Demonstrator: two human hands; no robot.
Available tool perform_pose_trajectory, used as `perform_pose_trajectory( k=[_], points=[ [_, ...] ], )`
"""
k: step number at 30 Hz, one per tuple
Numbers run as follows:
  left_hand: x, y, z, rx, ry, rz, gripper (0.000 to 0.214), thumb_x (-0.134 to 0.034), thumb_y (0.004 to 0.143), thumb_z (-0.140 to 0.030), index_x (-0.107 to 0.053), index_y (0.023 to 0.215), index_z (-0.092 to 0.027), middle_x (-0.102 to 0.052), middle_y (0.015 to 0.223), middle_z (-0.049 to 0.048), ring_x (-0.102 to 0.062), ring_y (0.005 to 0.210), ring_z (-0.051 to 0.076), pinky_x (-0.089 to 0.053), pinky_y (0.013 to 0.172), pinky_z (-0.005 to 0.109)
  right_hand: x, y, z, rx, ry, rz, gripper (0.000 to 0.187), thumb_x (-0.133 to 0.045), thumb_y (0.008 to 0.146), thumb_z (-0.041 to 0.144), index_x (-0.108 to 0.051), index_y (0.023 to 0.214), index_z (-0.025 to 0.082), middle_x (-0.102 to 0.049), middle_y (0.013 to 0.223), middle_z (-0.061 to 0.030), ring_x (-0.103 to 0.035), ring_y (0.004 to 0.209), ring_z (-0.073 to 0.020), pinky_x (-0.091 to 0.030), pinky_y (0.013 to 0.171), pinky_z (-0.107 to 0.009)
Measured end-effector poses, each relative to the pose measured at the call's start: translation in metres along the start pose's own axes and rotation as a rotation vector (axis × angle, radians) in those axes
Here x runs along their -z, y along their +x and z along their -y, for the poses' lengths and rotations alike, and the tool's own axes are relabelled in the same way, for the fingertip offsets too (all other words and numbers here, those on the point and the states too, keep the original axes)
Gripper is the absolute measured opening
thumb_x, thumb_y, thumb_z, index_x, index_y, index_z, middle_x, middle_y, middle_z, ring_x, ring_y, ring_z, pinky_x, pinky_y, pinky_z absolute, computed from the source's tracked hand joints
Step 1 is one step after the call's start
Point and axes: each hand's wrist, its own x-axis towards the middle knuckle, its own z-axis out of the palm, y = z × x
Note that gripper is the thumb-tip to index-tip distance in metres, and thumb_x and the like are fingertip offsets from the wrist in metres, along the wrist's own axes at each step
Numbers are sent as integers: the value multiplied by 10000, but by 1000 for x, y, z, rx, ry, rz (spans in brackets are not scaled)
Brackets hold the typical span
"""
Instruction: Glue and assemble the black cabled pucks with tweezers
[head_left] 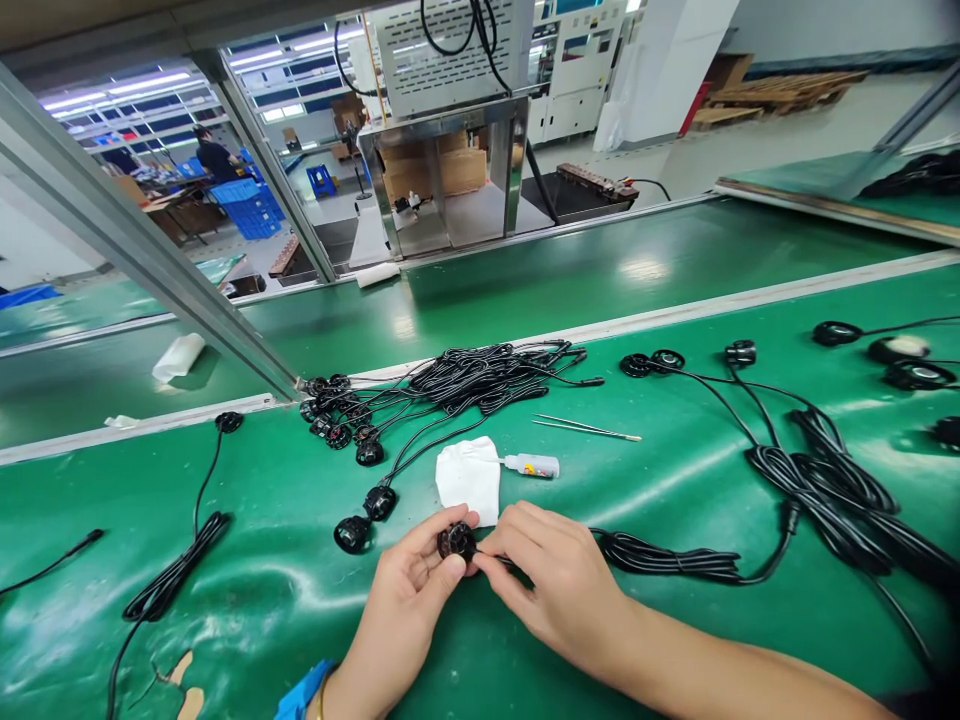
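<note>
Low in the middle of the head view, my left hand [411, 575] grips a small round black part [456, 541] between thumb and fingers. My right hand [551, 565] pinches a black cable [510, 566] close beside that part; the fingertips partly hide where the two meet. From under my right hand the cable runs right to a tied coil [671, 556] on the green mat. Just beyond my hands lies a white cloth [469, 478], with a small clear bottle [534, 466] whose thin nozzle rests at its edge.
Metal tweezers [587, 429] lie past the bottle. A heap of black cables [487, 378] with round heads sits at the back edge. More coiled cables [825, 470] lie at right, and another coil [176, 565] at left. A metal post [172, 250] rises at left.
</note>
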Motion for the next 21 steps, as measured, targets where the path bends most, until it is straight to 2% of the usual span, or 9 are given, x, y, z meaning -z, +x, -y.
perform_pose_trajectory(
  k=[5,11,15,18,21],
  points=[
    [1,-2,1,16,-22,17,378,-700,895,-303,-672,1263,-225,-720,1285,95,-673,1161,265,-560,954,324,-2,-3,-2,75,-74,-6,128,-551,956,167,-614,846,186,-612,738,-10,-501,671,-149,-323,610,-289],
    [2,-2,6,-7,17,21,361,-691,901,-285,-679,1260,-243,-706,1311,85,-641,1219,266,-525,1011,317,-4,-3,-2,100,-127,24,170,-524,969,179,-577,807,187,-586,727,-12,-469,667,-153,-282,614,-297],
    [2,-2,9,-7,6,27,423,-672,913,-294,-630,1330,-236,-683,1342,112,-608,1264,287,-504,1050,359,-5,-3,-1,116,-163,37,210,-505,978,180,-560,775,188,-560,702,-10,-440,655,-156,-249,608,-308],
    [1,-3,10,12,-35,35,461,-654,921,-319,-591,1369,-228,-671,1352,136,-609,1257,302,-516,1036,395,-2,-3,-1,119,-147,31,211,-496,982,176,-564,782,187,-561,703,-11,-431,657,-159,-248,610,-310],
    [0,-4,7,-8,-53,23,423,-666,910,-340,-629,1312,-217,-669,1351,130,-601,1262,301,-506,1039,377,3,-1,-3,102,-110,20,171,-516,979,179,-574,819,185,-585,728,-13,-451,674,-157,-270,620,-304]
  ],
)
